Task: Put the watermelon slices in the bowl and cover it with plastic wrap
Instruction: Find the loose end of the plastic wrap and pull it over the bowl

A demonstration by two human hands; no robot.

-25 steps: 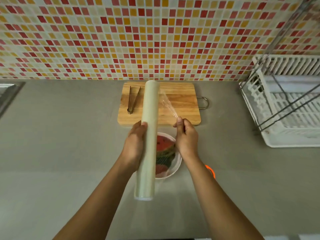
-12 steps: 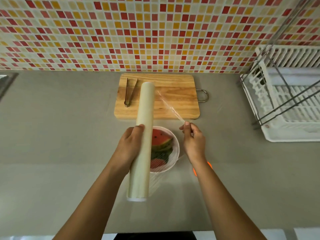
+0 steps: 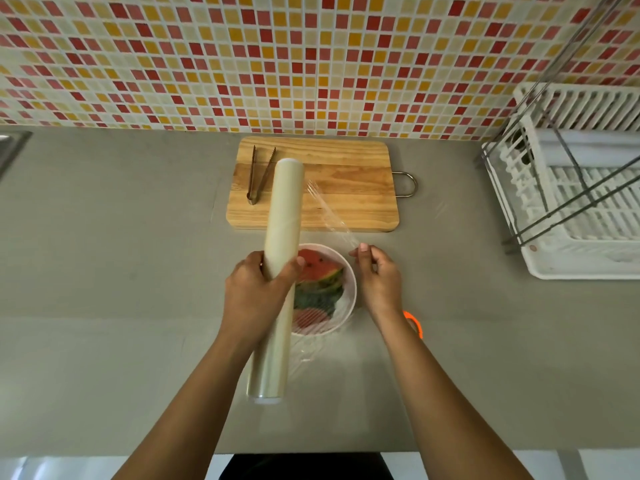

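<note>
A white bowl (image 3: 349, 289) on the grey counter holds watermelon slices (image 3: 320, 275) with red flesh and green rind. My left hand (image 3: 254, 292) grips a long pale roll of plastic wrap (image 3: 282, 237), held lengthwise over the bowl's left side. My right hand (image 3: 379, 278) pinches the loose edge of the clear film (image 3: 329, 213), which stretches from the roll's far end across to my fingers. More film drapes over the bowl's near side.
A wooden cutting board (image 3: 346, 188) with metal tongs (image 3: 258, 174) lies behind the bowl against the tiled wall. A white dish rack (image 3: 571, 188) stands at the right. An orange band (image 3: 415, 323) shows at my right wrist. A sink edge (image 3: 10, 147) is far left.
My right hand has drawn the film edge rightward, away from the roll, uncovering the bowl. The roll has shifted slightly left with my left hand.
</note>
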